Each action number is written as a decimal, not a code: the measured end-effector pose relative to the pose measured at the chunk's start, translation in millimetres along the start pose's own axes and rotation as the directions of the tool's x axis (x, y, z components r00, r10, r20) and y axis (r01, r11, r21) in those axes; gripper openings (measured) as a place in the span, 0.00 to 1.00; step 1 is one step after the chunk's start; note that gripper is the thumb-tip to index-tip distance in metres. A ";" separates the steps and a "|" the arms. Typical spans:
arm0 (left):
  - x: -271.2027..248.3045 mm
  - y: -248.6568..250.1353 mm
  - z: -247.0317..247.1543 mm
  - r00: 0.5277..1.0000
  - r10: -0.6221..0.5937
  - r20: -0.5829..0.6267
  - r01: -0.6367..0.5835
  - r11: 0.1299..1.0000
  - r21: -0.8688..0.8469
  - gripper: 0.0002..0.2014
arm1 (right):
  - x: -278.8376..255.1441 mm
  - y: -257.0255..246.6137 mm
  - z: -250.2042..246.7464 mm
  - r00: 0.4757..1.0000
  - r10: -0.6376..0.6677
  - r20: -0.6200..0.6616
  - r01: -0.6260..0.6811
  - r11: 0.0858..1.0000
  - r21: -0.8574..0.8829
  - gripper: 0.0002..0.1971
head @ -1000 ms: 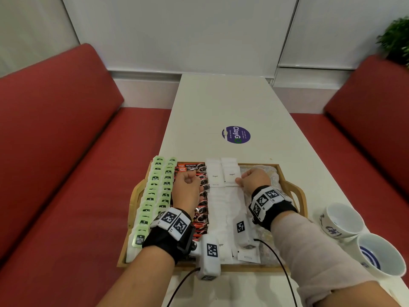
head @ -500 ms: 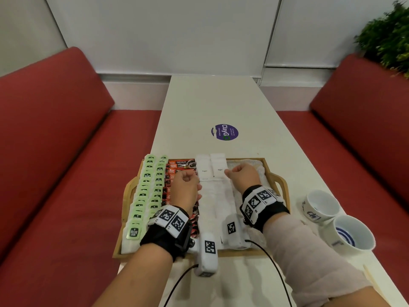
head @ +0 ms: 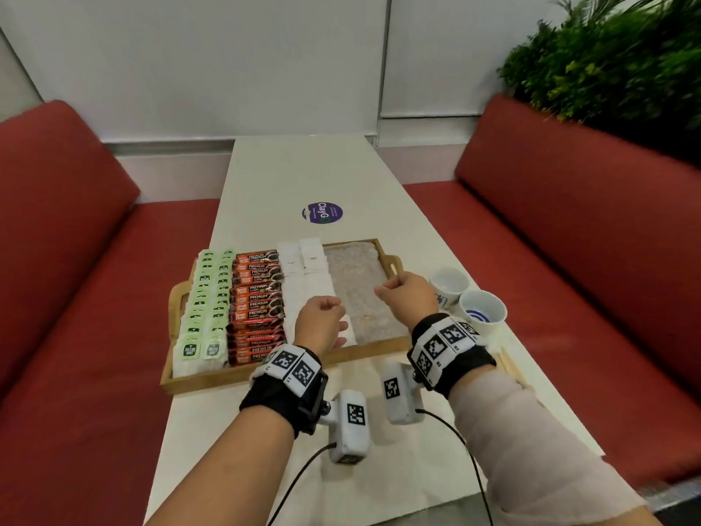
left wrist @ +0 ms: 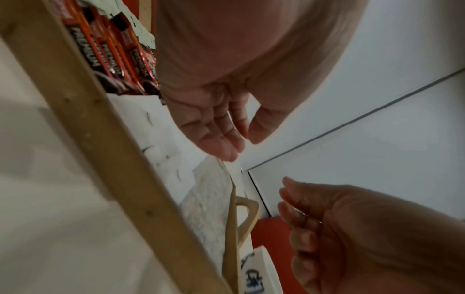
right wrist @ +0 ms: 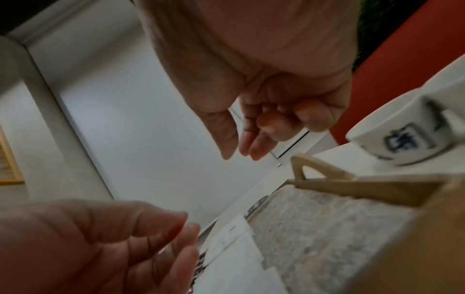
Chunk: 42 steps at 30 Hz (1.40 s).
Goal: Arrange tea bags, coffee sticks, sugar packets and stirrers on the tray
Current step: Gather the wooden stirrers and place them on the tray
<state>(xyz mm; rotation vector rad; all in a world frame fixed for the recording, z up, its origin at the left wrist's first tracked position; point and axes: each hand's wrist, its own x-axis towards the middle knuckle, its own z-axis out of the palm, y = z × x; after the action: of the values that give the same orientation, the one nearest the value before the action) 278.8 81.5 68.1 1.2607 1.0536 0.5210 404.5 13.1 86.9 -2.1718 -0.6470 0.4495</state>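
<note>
Your left hand (head: 320,324) hangs loosely curled, holding nothing, over the sugar packets (head: 303,260); your right hand (head: 407,298), also empty, hovers near the tray's (head: 265,377) right edge.

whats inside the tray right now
Tray: green tea bags, red coffee sticks, white sugar packets, bare liner on the right. The left hand covers some packets.

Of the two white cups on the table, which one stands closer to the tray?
The farther cup, beside the tray handle, just past the right hand. The other cup, with blue rings inside, sits nearer the person and farther right.
</note>
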 end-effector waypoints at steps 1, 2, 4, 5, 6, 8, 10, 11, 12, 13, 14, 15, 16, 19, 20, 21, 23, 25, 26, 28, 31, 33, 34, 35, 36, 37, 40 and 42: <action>-5.7 -4.1 5.4 0.999 -0.018 0.026 0.018 1.000 0.013 0.04 | -4.5 7.7 -7.9 1.000 0.023 0.000 -0.023 1.000 0.005 0.10; -10.7 -8.5 11.0 0.998 -0.038 0.048 0.037 0.999 0.026 0.04 | -8.9 15.4 -15.5 0.999 0.042 -0.002 -0.042 0.999 0.005 0.09; -20.5 -16.8 22.1 0.993 -0.076 0.089 0.070 0.995 0.073 0.03 | -17.9 31.5 -30.3 0.997 0.075 -0.005 -0.075 0.997 -0.035 0.09; -24.9 -21.1 27.2 0.989 -0.098 0.109 0.087 0.991 0.097 0.03 | -21.8 40.1 -36.7 0.996 0.089 -0.014 -0.090 0.994 -0.056 0.09; -29.8 -24.6 32.0 0.984 -0.122 0.130 0.107 0.988 0.114 0.02 | -25.8 48.6 -42.8 0.994 0.103 -0.023 -0.104 0.991 -0.079 0.09; -40.1 -29.2 40.2 0.968 -0.170 0.184 0.145 0.979 0.142 0.03 | -34.3 64.6 -53.4 0.990 0.133 -0.049 -0.138 0.980 -0.144 0.08; -50.2 -31.7 48.0 0.951 -0.209 0.229 0.171 0.970 0.176 0.06 | -42.2 79.8 -62.0 0.983 0.161 -0.084 -0.175 0.962 -0.210 0.08; -54.4 -32.9 51.6 0.944 -0.228 0.239 0.185 0.965 0.187 0.07 | -44.9 87.6 -65.6 0.980 0.179 -0.084 -0.194 0.954 -0.228 0.09; -58.1 -34.1 55.0 0.938 -0.247 0.245 0.201 0.959 0.198 0.08 | -47.3 94.9 -68.2 0.976 0.203 -0.078 -0.216 0.948 -0.234 0.10; -61.0 -35.9 58.1 0.931 -0.267 0.247 0.219 0.953 0.208 0.08 | -49.9 101.5 -70.4 0.971 0.229 -0.071 -0.240 0.939 -0.248 0.11; -63.9 -37.8 61.0 0.926 -0.285 0.246 0.233 0.947 0.220 0.07 | -52.7 107.8 -71.6 0.967 0.248 -0.062 -0.256 0.928 -0.270 0.13; -65.5 -40.8 63.6 0.921 -0.298 0.250 0.242 0.942 0.230 0.04 | -56.4 112.6 -72.5 0.962 0.269 -0.055 -0.273 0.916 -0.294 0.14; -68.7 -42.8 65.7 0.918 -0.302 0.256 0.243 0.940 0.238 0.03 | -59.7 116.8 -72.6 0.954 0.294 -0.060 -0.297 0.899 -0.321 0.14; -73.7 -50.2 71.3 0.911 -0.310 0.272 0.243 0.936 0.255 0.12 | -68.1 125.2 -69.6 0.930 0.349 -0.115 -0.365 0.844 -0.392 0.10; -75.6 -51.6 72.7 0.909 -0.316 0.272 0.247 0.933 0.261 0.12 | -69.7 127.6 -67.0 0.923 0.365 -0.121 -0.382 0.830 -0.408 0.08; -76.9 -53.0 74.1 0.907 -0.325 0.268 0.255 0.930 0.266 0.10 | -70.3 130.0 -63.7 0.917 0.380 -0.120 -0.394 0.823 -0.409 0.11; -79.0 -55.8 76.9 0.905 -0.340 0.255 0.268 0.923 0.278 0.09 | -74.0 132.8 -58.1 0.909 0.402 -0.109 -0.409 0.812 -0.416 0.22; -80.4 -58.6 79.8 0.904 -0.349 0.249 0.274 0.917 0.289 0.08 | -76.9 136.5 -54.0 0.909 0.400 -0.116 -0.410 0.808 -0.423 0.25; -80.9 -60.0 81.0 0.904 -0.348 0.249 0.273 0.917 0.290 0.08 | -77.6 138.9 -52.1 0.908 0.401 -0.125 -0.414 0.803 -0.429 0.26; -81.5 -61.5 82.9 0.905 -0.348 0.244 0.275 0.917 0.288 0.08 | -78.5 141.5 -48.7 0.910 0.393 -0.133 -0.410 0.805 -0.430 0.26; -79.6 -62.7 85.7 0.905 -0.353 0.236 0.283 0.916 0.283 0.06 | -78.3 141.7 -44.9 0.921 0.365 -0.135 -0.386 0.816 -0.431 0.26; -78.4 -64.1 87.3 0.903 -0.361 0.233 0.294 0.915 0.276 0.04 | -78.5 141.4 -42.5 0.930 0.347 -0.121 -0.363 0.824 -0.435 0.25; -78.2 -64.5 87.9 0.901 -0.366 0.232 0.300 0.913 0.276 0.04 | -78.7 140.7 -41.5 0.934 0.339 -0.115 -0.354 0.826 -0.439 0.24; -78.2 -64.8 88.2 0.899 -0.370 0.234 0.303 0.912 0.275 0.03 | -79.0 139.7 -40.7 0.938 0.330 -0.108 -0.343 0.830 -0.440 0.24; -78.5 -64.8 88.6 0.899 -0.369 0.235 0.303 0.913 0.273 0.04 | -79.3 138.6 -40.0 0.940 0.326 -0.103 -0.337 0.833 -0.439 0.24; -78.3 -64.7 89.0 0.901 -0.364 0.234 0.299 0.914 0.273 0.05 | -79.3 137.9 -39.1 0.940 0.327 -0.098 -0.336 0.835 -0.435 0.24; -78.0 -63.1 89.6 0.904 -0.358 0.234 0.289 0.914 0.284 0.03 | -79.7 136.6 -36.7 0.940 0.329 -0.092 -0.336 0.834 -0.438 0.24; -77.0 -63.2 89.2 0.908 -0.342 0.243 0.263 0.916 0.304 0.06 | -80.1 135.4 -35.5 0.946 0.314 -0.083 -0.316 0.831 -0.459 0.23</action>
<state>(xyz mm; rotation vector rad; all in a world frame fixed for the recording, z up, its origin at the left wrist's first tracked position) 306.0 -44.3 31.7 1.3238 1.0647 -0.0529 398.4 -128.6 10.1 -2.7626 -0.4181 0.4982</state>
